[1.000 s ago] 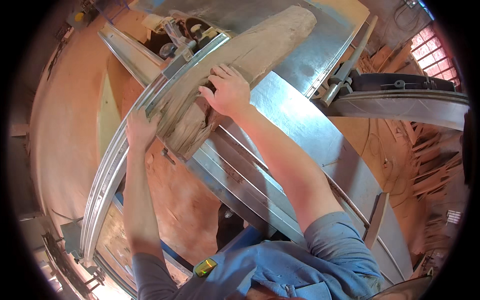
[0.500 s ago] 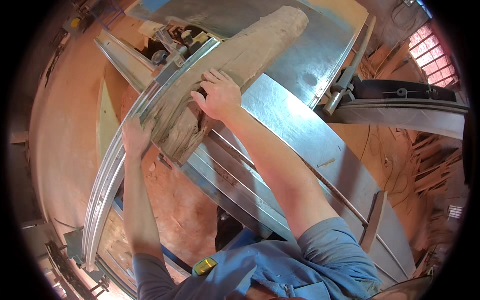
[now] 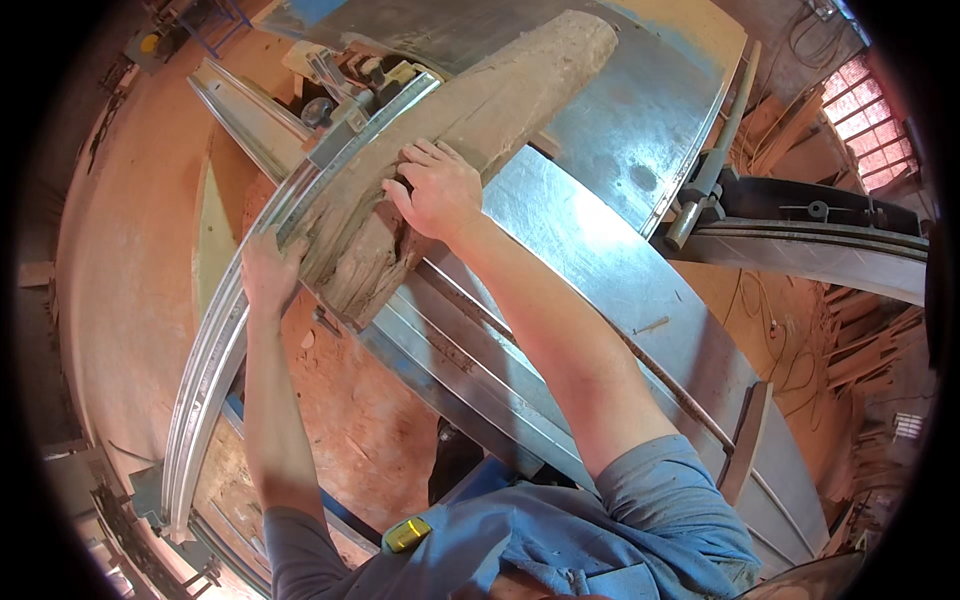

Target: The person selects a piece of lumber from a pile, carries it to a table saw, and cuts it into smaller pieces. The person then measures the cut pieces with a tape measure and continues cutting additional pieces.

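Note:
A thick, rough brown log lies slantwise on the metal bed, its hollowed, splintered end nearest me. My right hand rests on top of it, fingers bent over the wood and thumb at the edge of the hollow. At the near end, my left hand is closed over the long silver metal rail along the log's left side. Its thumb side reaches the log; the undersides of its fingers are hidden. Beyond the log spreads a wide steel table.
A clamp-like fixture with a black knob stands left of the log. A dark arm with a metal bar juts in at right. Wood scraps lie on the floor beyond. A yellow tape measure is at my waist.
The steel table and the dark arm have shifted slightly right and down relative to the log. A small brown block now shows beside the log. Both hands keep their places on log and rail.

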The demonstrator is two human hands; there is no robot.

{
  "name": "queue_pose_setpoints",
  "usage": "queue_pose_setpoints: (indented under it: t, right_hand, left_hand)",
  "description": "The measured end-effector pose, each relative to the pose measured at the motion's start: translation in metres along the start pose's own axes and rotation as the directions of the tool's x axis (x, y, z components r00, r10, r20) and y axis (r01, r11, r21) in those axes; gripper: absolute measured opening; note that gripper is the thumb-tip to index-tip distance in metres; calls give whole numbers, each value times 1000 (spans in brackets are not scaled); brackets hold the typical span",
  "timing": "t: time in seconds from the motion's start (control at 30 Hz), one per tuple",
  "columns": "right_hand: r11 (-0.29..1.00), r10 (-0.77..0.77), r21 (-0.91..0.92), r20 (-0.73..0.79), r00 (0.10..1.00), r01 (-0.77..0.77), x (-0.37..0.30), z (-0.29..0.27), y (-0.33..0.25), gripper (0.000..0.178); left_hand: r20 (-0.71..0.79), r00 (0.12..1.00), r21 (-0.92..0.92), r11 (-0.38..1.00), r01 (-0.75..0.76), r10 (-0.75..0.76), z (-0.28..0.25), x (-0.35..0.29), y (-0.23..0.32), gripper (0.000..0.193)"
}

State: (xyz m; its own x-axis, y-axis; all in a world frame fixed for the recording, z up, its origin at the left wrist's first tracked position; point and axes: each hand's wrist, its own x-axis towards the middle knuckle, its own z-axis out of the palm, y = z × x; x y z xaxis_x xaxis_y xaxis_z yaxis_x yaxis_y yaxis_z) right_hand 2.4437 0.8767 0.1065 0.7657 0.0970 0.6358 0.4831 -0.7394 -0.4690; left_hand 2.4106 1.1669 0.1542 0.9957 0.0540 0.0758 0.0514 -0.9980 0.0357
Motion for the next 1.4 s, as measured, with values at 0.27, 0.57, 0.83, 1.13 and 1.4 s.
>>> queue_pose_setpoints:
  t: [0.27,0.57,0.83,1.13,1.4]
  right_hand:
    - [1000,6,-13,10,1000,-6,0,-1,-1,29]
    - [1000,1,-21,-12,1000,-1,-1,0,-3,27]
    - [1000,-3,-11,-3,1000,3,-1,0,-4,27]
    - [1000,-26,0,-59,998,26,-1,4,-3,32]
    - [1000,-27,-3,-58,998,27,-4,7,-1,33]
  left_hand:
    - [-32,999,-10,1000,-6,6,4,1,-5,62]
    - [-40,999,-26,999,-26,25,2,1,-6,59]
    - [9,1000,-55,998,-8,8,1,2,-7,55]
    - [-42,999,-77,997,-12,9,0,0,-5,52]
    - [-68,998,-71,997,3,-7,2,-3,-5,52]
